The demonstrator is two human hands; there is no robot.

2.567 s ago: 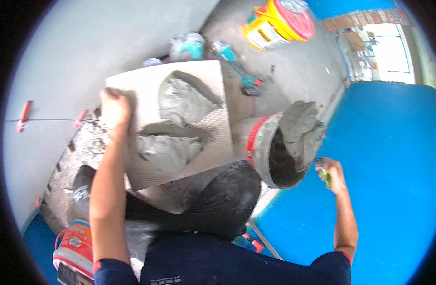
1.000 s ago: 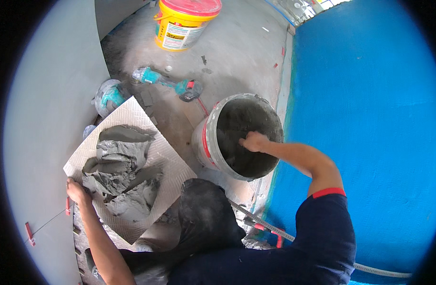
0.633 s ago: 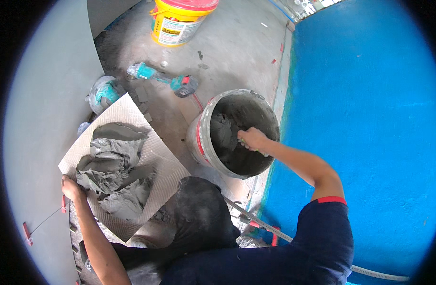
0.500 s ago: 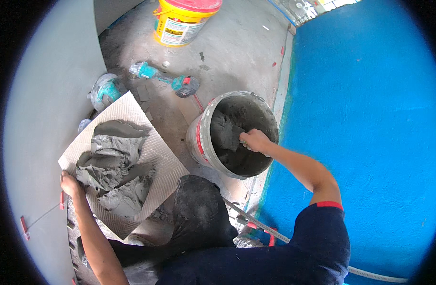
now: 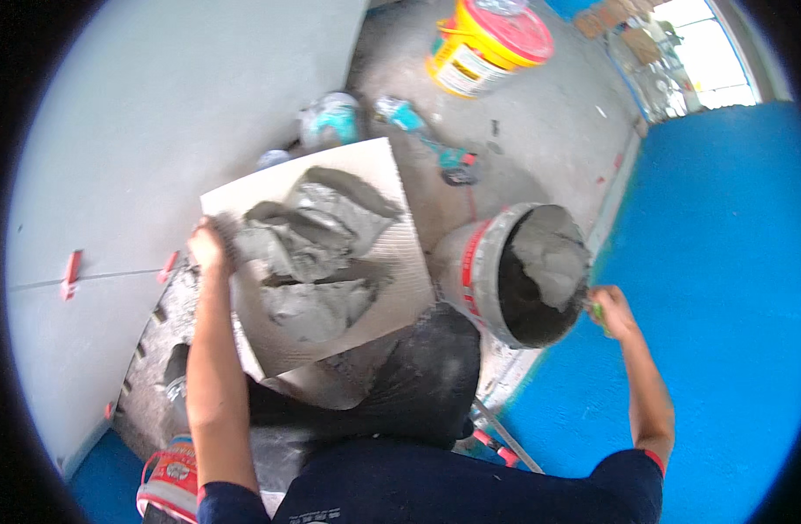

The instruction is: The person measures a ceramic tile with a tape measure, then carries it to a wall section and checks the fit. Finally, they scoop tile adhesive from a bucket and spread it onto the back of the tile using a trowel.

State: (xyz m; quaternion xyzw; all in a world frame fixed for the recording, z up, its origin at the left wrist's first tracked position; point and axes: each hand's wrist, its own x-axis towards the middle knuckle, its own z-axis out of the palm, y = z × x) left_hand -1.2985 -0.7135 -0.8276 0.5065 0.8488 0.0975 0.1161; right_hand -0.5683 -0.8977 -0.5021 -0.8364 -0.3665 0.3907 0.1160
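Observation:
My left hand [image 5: 210, 244] is closed on the left edge of a pale square tile [image 5: 243, 199] with a ribbed back. Thick heaps of grey mortar [image 5: 322, 310] cover the middle of that tile, which is propped near my leg. My right hand [image 5: 612, 311] grips the greenish handle of a trowel [image 5: 599, 316]. A large lump of wet mortar [image 5: 553, 260] hides the trowel's blade, over the mouth of a white bucket [image 5: 486, 271]. Dark mortar shows on the bucket's inside wall.
A yellow bucket [image 5: 475, 74] with a red lid stands beyond. Behind the tile lie a teal cordless power tool [image 5: 435, 148] and a teal-and-clear round object [image 5: 332, 120]. A blue wall or panel [image 5: 715, 262] rises at right, grey panels [image 5: 156, 131] at left. A red bucket [image 5: 172, 479] sits lower left.
My right hand has moved right, bringing the trowel up from inside the bucket with a lump of mortar on it. My left hand still holds the tile. The whole view has shifted.

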